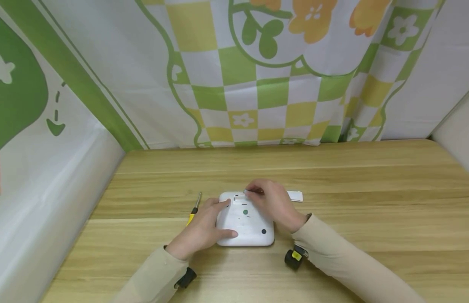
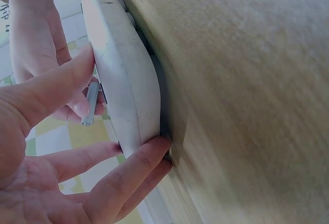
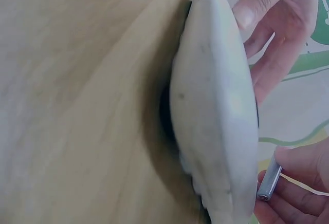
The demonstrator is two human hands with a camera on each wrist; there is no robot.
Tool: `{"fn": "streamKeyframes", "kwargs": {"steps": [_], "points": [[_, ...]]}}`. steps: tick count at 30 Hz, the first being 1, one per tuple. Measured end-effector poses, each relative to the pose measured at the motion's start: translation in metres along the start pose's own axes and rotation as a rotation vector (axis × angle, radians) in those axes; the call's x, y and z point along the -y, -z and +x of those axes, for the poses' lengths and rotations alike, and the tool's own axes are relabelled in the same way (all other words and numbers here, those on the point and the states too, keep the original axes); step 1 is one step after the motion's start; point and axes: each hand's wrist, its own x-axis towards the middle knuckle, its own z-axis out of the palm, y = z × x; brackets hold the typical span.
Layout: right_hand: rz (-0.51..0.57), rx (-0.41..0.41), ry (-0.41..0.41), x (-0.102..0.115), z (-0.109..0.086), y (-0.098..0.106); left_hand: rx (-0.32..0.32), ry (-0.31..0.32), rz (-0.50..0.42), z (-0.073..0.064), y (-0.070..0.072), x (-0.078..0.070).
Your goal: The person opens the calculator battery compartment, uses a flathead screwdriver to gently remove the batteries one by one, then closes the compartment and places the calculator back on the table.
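White box (image 1: 247, 225): I see it lying flat on the wooden table (image 1: 352, 176), between the hands, with a long slot (image 1: 240, 199) facing up.
Box feel: I guess it is hard, not heavy and a bit slippery, so it may slide. I would hold its round sides, away from the slot.
Silver battery (image 2: 91, 106): It is held up close to the slot, tilted. I guess it is small, stiff and smooth, so I would pinch its middle.
Left hand (image 1: 202, 229): I see the fingers spread wide, thumb and pointer on top of the box, other tips against its side. It steadies the box more than it grabs.
Right hand (image 1: 274, 205): It reaches over the box's far right corner, bent down, thumb and fingertips nearly closed, pinching the battery.
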Motion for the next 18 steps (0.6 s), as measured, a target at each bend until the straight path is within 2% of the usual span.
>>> {"fn": "streamKeyframes", "kwargs": {"steps": [10, 18], "points": [[-0.006, 0.024, -0.029, -0.012, -0.008, 0.015, 0.005, 0.011, 0.010, 0.000, -0.001, 0.000], [-0.026, 0.045, 0.009, -0.028, -0.014, 0.034, -0.001, 0.014, 0.012, 0.000, -0.001, -0.001]]}}
